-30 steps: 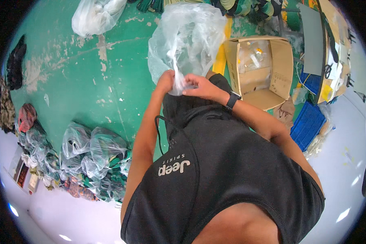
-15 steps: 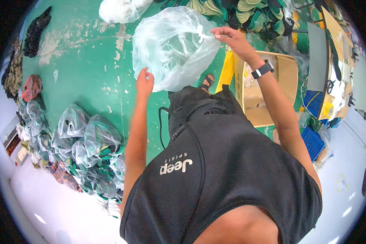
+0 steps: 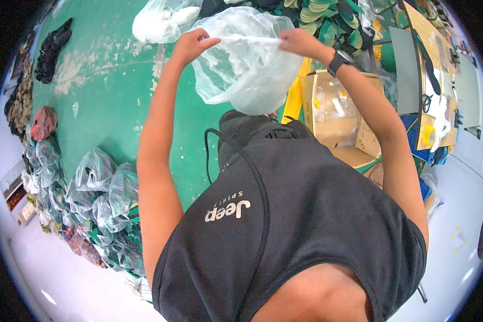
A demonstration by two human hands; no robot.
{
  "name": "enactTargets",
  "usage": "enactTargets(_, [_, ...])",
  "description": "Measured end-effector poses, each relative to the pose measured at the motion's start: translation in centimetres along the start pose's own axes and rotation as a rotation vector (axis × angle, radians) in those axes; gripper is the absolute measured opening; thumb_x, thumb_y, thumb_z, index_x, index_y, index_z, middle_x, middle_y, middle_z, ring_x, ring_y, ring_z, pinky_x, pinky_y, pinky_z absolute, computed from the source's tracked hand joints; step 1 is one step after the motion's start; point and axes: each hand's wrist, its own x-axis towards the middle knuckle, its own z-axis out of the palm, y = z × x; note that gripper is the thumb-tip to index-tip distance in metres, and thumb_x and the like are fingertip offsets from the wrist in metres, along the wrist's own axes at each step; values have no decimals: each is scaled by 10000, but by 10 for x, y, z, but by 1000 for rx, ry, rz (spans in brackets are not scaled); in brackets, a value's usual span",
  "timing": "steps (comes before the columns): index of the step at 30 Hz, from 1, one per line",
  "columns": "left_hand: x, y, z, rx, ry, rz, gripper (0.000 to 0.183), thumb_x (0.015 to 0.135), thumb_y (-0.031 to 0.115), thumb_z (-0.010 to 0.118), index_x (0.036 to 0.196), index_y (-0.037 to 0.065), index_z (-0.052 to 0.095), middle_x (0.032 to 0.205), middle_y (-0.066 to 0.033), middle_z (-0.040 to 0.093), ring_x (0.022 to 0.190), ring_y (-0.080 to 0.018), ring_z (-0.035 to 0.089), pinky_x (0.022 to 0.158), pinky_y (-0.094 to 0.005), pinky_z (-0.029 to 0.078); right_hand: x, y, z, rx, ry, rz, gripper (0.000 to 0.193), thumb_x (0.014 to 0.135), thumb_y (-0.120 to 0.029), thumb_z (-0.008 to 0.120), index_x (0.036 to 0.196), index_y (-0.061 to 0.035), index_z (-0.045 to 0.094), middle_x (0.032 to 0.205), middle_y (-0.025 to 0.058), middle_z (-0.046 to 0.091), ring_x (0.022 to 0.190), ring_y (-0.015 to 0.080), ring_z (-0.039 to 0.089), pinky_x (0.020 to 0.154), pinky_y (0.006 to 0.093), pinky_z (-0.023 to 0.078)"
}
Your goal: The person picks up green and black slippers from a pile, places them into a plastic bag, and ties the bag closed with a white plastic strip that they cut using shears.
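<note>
A large clear plastic bag [image 3: 240, 78] hangs in front of me, puffed out and creased. My left hand [image 3: 190, 47] grips one end of its bunched upper edge, fingers closed. At the other end, my right hand [image 3: 305, 45] pinches the same edge, a dark-banded watch [image 3: 340, 61] on its wrist. Between the two hands the edge is drawn into a tight, nearly level white strip. Whether anything lies inside the bag I cannot tell.
An open cardboard box [image 3: 341, 153] stands right of the bag, beside a yellow strip [image 3: 295, 96]. Filled clear bags [image 3: 95, 170] pile up at left. Green and black curved pieces [image 3: 327, 21] heap at the back, near a white bag [image 3: 163, 24]. A worktable [image 3: 432, 59] stands far right.
My left hand has risen from the bag's lower left side to its upper edge and closed on it. The edge is now pulled straight between both hands.
</note>
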Motion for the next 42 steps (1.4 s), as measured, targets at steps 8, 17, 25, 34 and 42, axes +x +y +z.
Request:
enactTargets(8, [-23, -6, 31, -106, -171, -74, 354, 800, 403, 658, 924, 73, 684, 836, -100, 670, 790, -205, 611, 736, -308, 472, 24, -7, 41, 57, 121, -59, 258, 770, -300, 644, 828, -52, 599, 765, 158, 633, 725, 344, 611, 649, 424, 476])
enactTargets(17, [40, 139, -213, 265, 997, 425, 252, 877, 301, 576, 874, 51, 609, 737, -87, 597, 635, -190, 516, 569, -338, 424, 124, -141, -190, -362, 1270, -462, 198, 809, -204, 609, 739, -33, 539, 656, 117, 555, 567, 236, 543, 529, 355, 425])
enactTargets(25, [-82, -80, 5, 262, -302, -228, 366, 872, 400, 540, 911, 59, 667, 855, -156, 644, 874, -323, 597, 779, -428, 456, 51, -71, 42, -292, 401, -435, 100, 790, -85, 542, 855, -51, 610, 872, 140, 614, 706, 323, 588, 662, 439, 465])
enactTargets(34, [-148, -51, 66, -454, -226, -400, 297, 819, 283, 661, 961, 22, 667, 765, -18, 637, 672, -104, 534, 614, -267, 432, -17, -49, 126, 416, -165, -23, 205, 777, -212, 537, 844, -31, 606, 742, 180, 613, 725, 339, 599, 641, 423, 459])
enactTargets(42, [-110, -23, 7, -508, -57, -398, 234, 816, 243, 686, 886, 19, 682, 835, 19, 636, 750, -58, 542, 670, -210, 425, 21, -77, 70, 377, -119, -86, 507, 792, -518, 605, 883, -19, 605, 735, 141, 587, 711, 258, 560, 620, 372, 428])
